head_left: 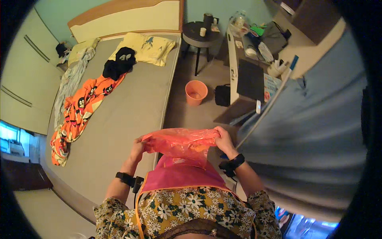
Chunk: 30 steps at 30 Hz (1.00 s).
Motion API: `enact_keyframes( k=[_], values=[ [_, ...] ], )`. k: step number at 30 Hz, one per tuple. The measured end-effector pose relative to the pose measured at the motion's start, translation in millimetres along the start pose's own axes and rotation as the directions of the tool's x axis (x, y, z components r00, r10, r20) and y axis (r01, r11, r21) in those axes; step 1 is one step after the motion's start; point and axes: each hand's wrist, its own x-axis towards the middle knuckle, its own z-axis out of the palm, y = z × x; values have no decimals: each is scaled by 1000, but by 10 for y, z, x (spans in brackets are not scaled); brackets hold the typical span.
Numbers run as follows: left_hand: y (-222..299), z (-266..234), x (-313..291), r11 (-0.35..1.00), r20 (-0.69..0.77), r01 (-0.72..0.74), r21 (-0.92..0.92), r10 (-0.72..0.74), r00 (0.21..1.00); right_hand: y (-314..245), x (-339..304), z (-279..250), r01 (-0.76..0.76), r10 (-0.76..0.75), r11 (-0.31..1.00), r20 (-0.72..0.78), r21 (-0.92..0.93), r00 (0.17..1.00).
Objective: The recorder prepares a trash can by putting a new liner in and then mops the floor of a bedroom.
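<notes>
A thin, see-through red plastic bag is stretched wide in front of my pink apron. At its left edge my left hand grips the film, fingers closed. Its right upper corner is pinched in my right hand. Between the hands the bag looks crinkled, and an orange patch shows near its right side. Whether anything lies inside I cannot tell. Each wrist wears a black strap with a small device. Beyond the bag, an orange bin stands upright on the floor.
Left is a bed with an orange patterned blanket, black clothing and yellow pillows. A round side table stands at the far end. Right are a cluttered desk, a black bag and a blue-grey curtain.
</notes>
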Motion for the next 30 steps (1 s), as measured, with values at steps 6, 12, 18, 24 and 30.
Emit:
enact_keyframes(
  k=[6,12,18,24,30],
  values=[
    [229,61,350,982,-202,-51,-183,13,979,-210,1211,71,114,-119,991,93,66,989],
    [407,105,1135,963,-197,82,-257,-135,971,-205,2146,84,162,-196,952,110,259,974],
    [702,431,2663,959,-105,148,-242,-177,979,348,2951,4,-93,71,956,89,278,993],
    [865,1018,4198,956,119,239,-169,-221,968,1189,3786,36,-321,352,891,-43,321,935],
    [474,1389,5242,923,157,366,-116,-347,925,2141,4452,273,-434,616,584,-26,685,788]
  ],
)
